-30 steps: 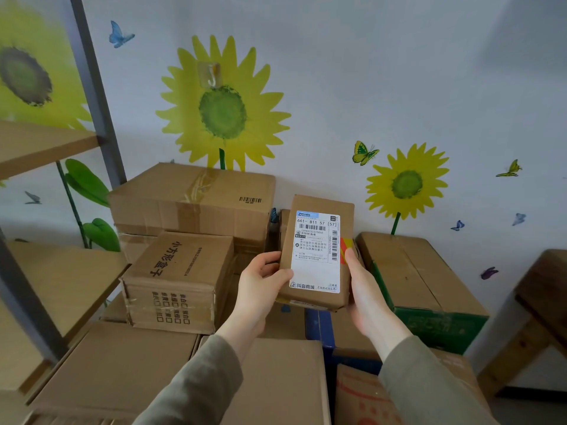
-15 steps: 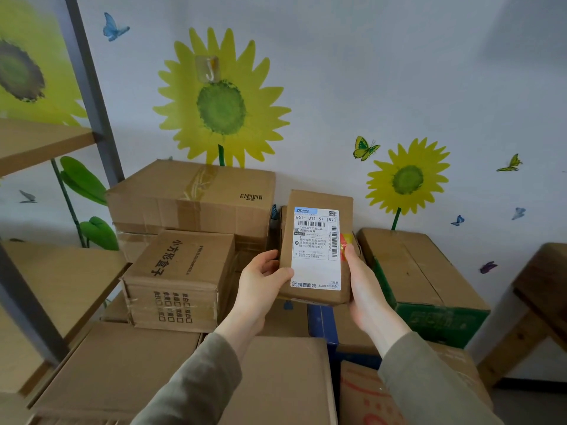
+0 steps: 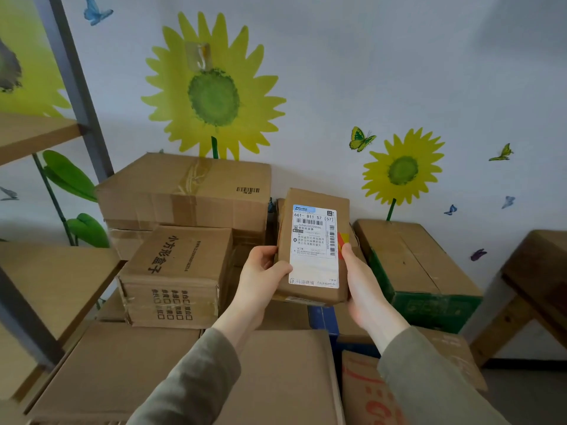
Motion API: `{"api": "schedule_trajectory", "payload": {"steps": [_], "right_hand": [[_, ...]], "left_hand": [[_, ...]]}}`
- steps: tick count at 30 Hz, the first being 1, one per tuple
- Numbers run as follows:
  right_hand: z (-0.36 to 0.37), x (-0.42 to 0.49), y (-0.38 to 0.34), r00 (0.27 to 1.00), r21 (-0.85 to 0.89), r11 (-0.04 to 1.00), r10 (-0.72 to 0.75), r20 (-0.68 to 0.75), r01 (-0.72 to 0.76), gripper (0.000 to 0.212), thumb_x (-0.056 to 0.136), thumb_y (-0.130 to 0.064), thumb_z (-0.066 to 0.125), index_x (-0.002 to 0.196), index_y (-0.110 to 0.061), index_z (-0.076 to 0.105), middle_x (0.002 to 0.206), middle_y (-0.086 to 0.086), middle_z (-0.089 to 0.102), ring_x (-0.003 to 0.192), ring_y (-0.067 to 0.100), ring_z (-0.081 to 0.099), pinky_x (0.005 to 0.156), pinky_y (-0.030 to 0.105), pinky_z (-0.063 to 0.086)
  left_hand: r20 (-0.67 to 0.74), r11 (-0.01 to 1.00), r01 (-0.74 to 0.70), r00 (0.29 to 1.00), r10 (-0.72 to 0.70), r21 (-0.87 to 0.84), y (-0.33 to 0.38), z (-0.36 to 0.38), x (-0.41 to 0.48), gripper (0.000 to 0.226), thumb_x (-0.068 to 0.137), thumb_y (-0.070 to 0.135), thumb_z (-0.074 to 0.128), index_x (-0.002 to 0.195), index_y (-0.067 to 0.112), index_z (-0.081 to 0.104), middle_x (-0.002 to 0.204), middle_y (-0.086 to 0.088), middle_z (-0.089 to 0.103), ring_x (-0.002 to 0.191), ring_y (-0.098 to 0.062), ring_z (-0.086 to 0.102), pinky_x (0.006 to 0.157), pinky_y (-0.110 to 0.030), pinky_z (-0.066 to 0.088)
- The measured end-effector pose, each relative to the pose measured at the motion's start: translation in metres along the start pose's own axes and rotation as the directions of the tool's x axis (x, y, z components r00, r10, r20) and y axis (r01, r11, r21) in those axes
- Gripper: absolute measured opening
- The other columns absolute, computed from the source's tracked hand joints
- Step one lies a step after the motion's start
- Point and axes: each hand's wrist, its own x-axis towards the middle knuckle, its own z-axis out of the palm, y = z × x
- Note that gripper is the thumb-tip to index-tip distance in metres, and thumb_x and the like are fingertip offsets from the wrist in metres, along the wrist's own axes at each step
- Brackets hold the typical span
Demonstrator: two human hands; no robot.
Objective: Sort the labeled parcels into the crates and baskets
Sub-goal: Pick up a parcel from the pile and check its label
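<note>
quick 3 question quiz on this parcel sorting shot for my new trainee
1. True or false: the left hand and the right hand both hold the labeled parcel.
2. The green-sided box stands: A on the parcel's left, B on the parcel's right, C on top of the parcel.
3. Fill in: the top line of the white label ends with the number ___ in brackets.
Key: 1 true; 2 B; 3 57.

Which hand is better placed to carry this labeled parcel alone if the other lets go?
Probably the left hand: its thumb lies across the front of the parcel with its fingers curled at the left edge, pinching it. The right hand only cups the side edge and lower corner, thumb along the edge.
</note>
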Motion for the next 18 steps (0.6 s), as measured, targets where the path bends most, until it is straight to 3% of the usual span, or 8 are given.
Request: {"api": "schedule_trajectory", "payload": {"steps": [9, 13, 18], "right_hand": [[-0.002, -0.004, 0.008, 0.997, 0.000, 0.999, 0.034, -0.070, -0.034, 0.032, 0.099, -0.045, 0.036, 0.098, -0.028, 0.064, 0.086, -0.005, 0.070, 0.082, 0.016, 0.066, 0.065, 0.029, 0.051], [-0.004, -0.007, 0.015, 0.993, 0.003, 0.999, 0.042, -0.108, -0.042, 0.031, 0.100, -0.045, 0.036, 0.094, -0.031, 0.063, 0.089, -0.005, 0.069, 0.085, 0.017, 0.066, 0.074, 0.032, 0.052], [-0.009, -0.013, 0.018, 0.985, -0.011, 0.998, 0.065, -0.158, -0.068, 0.034, 0.099, -0.046, 0.036, 0.103, -0.028, 0.065, 0.096, -0.002, 0.071, 0.092, 0.020, 0.066, 0.087, 0.039, 0.052]], "left_hand": [[0.067, 0.998, 0.058, 0.996, -0.056, -0.028, -0.009, -0.003, 0.001, 0.039, 0.088, 0.011, 0.062, 0.120, 0.020, 0.043, 0.121, -0.002, 0.058, 0.109, -0.023, 0.060, 0.093, -0.043, 0.052], [0.104, 0.997, 0.065, 0.993, -0.061, -0.041, -0.016, -0.003, 0.001, 0.038, 0.088, 0.009, 0.062, 0.119, 0.020, 0.044, 0.118, -0.001, 0.060, 0.106, -0.022, 0.062, 0.091, -0.040, 0.053], [0.142, 0.997, 0.073, 0.987, -0.069, -0.018, -0.019, 0.001, 0.000, 0.041, 0.088, 0.011, 0.062, 0.124, 0.017, 0.044, 0.116, -0.001, 0.061, 0.102, -0.020, 0.064, 0.086, -0.036, 0.055]]}}
